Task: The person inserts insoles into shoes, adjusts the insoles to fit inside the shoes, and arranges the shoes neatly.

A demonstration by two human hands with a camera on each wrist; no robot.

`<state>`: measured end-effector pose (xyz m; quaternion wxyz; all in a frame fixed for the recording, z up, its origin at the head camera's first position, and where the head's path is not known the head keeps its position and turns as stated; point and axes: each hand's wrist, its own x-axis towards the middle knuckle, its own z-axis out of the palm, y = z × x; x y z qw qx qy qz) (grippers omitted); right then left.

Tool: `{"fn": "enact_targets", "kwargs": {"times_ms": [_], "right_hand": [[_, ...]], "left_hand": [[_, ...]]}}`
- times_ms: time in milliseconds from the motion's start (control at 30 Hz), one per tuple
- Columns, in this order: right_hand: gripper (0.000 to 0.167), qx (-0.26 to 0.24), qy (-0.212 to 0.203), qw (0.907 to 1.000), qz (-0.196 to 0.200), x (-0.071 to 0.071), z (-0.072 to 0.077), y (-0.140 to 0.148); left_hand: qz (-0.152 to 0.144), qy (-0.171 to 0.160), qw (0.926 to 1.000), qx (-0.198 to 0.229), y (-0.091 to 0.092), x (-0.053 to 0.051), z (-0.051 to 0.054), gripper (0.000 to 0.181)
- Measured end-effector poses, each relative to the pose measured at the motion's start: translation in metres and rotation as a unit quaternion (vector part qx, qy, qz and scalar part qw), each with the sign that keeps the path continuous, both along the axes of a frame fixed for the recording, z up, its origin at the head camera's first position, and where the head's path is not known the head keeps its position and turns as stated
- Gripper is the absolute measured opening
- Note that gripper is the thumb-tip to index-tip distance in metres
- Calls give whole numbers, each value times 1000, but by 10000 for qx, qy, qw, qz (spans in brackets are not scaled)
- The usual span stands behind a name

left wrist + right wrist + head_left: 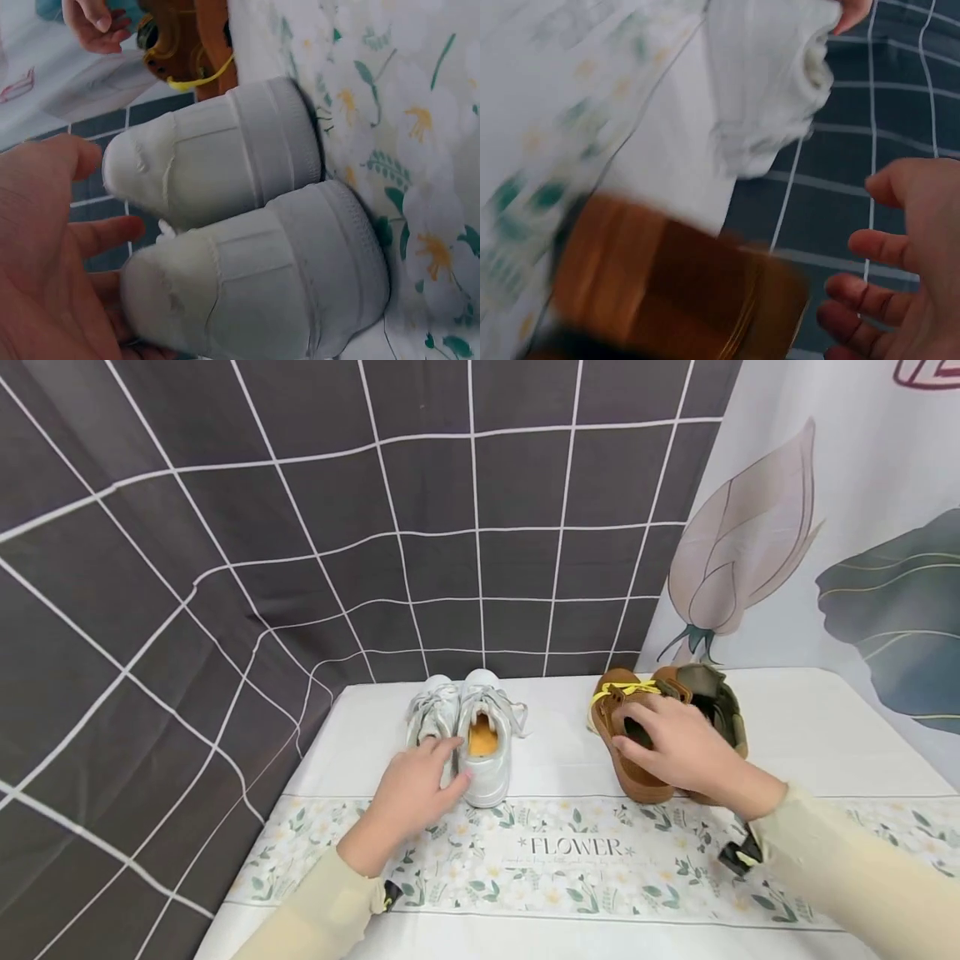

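A pair of white lace-up sneakers stands side by side on the table, the right sneaker (489, 781) showing an orange insole. My left hand (408, 793) hovers at the heel end of the left sneaker (433, 703), fingers spread and loosely bent; in the left wrist view its fingertips are by the heel collars (247, 150), contact unclear. At the right, a brown shoe (647, 789) with yellow laces stands beside its mate (738, 735), which has an olive collar. Over the brown shoe's opening is my right hand (686, 743), its fingers apart and gripping nothing in the right wrist view.
A white tablecloth (555, 727) covers the table, with a floral band reading FLOWER across the front. Dark grid-patterned cloth (525, 560) hangs behind and at the left. A white curtain with printed flowers (742, 543) hangs at the back right.
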<state>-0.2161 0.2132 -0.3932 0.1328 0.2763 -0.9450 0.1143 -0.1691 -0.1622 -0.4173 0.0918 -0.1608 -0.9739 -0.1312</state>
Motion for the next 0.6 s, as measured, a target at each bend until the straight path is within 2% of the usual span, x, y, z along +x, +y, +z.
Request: {"fn": "enact_targets", "kwargs": {"times_ms": [100,200,267,367,433,500,600], "right_hand": [[44,349,13,9985,-410,6,-7,23],[52,511,-139,9959,-728,10,-12,39],[58,638,-318,9937,-869,11,-15,45],[70,951,-714,9885,-935,12,-18,49],[74,1111,-832,9865,-868,12,-20,50],[71,1190,-812,9862,-813,12,-24,52],[59,1169,-542,9887,-762,12,-29,55]], "left_hand": [[57,-94,9995,-293,4,0,-3,58],[101,-80,9993,-359,6,-1,-6,59],[24,-24,9993,-379,6,-1,-6,56],[-124,118,9985,-515,8,-4,-7,51],[-151,192,9978,-614,8,-5,-8,48],[-132,272,9971,-693,9,-6,-10,48],[-132,405,9965,-713,11,-7,-13,47]]}}
